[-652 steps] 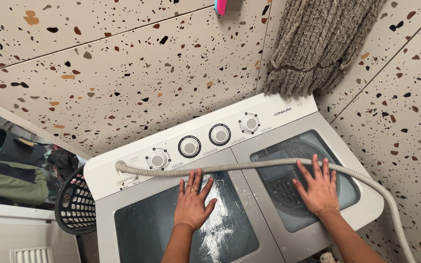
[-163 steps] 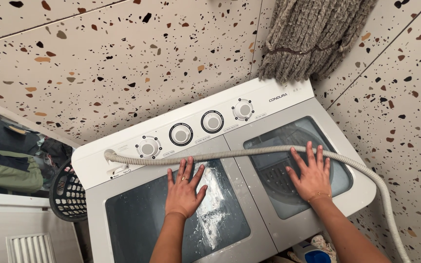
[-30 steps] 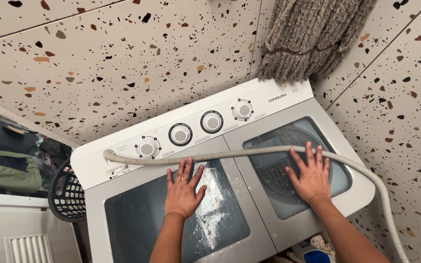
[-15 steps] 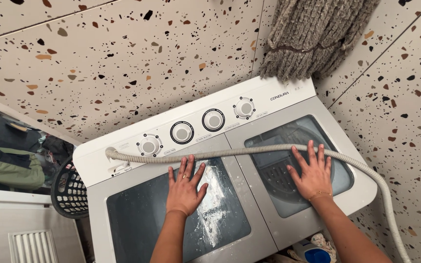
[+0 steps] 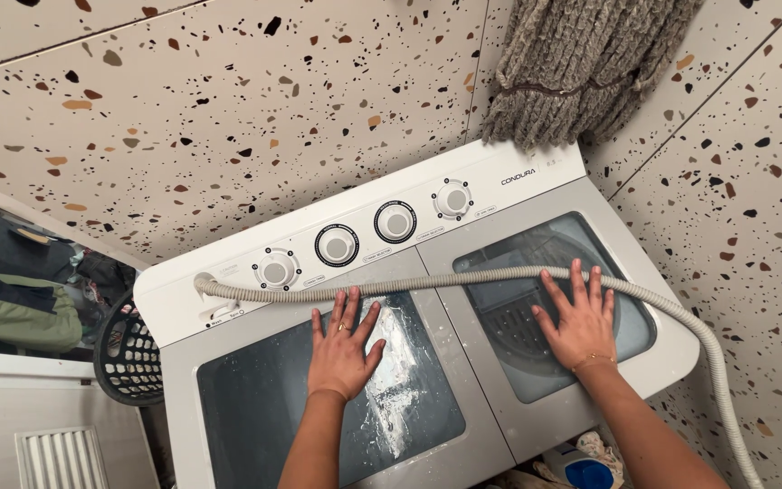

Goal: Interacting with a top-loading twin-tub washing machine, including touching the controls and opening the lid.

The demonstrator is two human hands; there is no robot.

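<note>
Left hand [image 5: 341, 355]: we lay it flat, fingers spread, on the left lid [image 5: 319, 412] (grasping nothing).
Right hand [image 5: 579, 328]: open too, flat on the right lid [image 5: 626, 317], fingertips touching the grey hose [image 5: 463, 279].

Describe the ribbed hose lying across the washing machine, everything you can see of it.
The hose is pale grey, corrugated and looks like flexible plastic. Its one end plugs into a port at the left of the white control panel, below the dials. From there it lies in a shallow arc across both lids of the washing machine, then drops over the right edge and runs down out of view. The fingertips of the left hand and the right hand reach up to it; whether they touch is unclear.
</note>
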